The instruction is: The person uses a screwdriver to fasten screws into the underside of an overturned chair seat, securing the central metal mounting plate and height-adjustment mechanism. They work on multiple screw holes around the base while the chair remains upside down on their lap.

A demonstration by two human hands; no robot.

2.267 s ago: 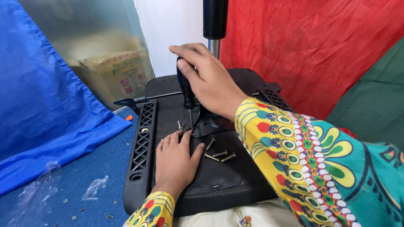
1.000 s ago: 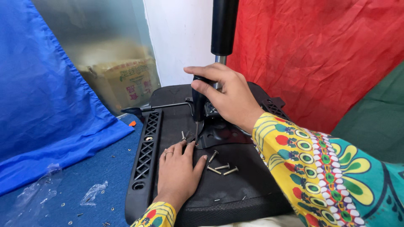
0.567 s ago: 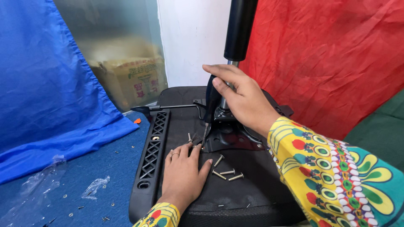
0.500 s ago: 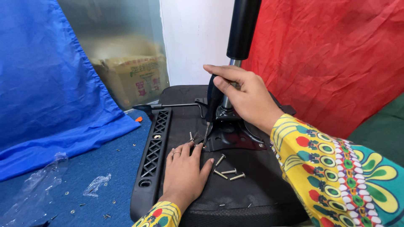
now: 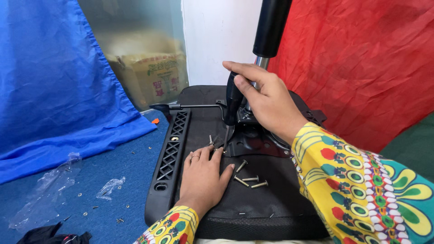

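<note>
— Where is your right hand?

— My right hand [image 5: 266, 101] sits upper centre of the frame, fingers closed around the black handle of a screwdriver [image 5: 232, 101]. Its shaft points down, with the tip at the metal plate [image 5: 257, 142] on the upturned chair seat [image 5: 253, 199].

— And the left?

— My left hand [image 5: 203, 178] lies flat, low in the middle, palm on the seat, fingers spread and gripping nothing. Its fingertips lie just beside the screwdriver tip.

— Anything loose?

— A few screws [image 5: 251, 180] lie on the seat just right of my left hand. The black gas cylinder [image 5: 271, 27] rises behind my right hand. At the lower left, clear plastic scraps [image 5: 45, 190] lie on the blue floor.
</note>
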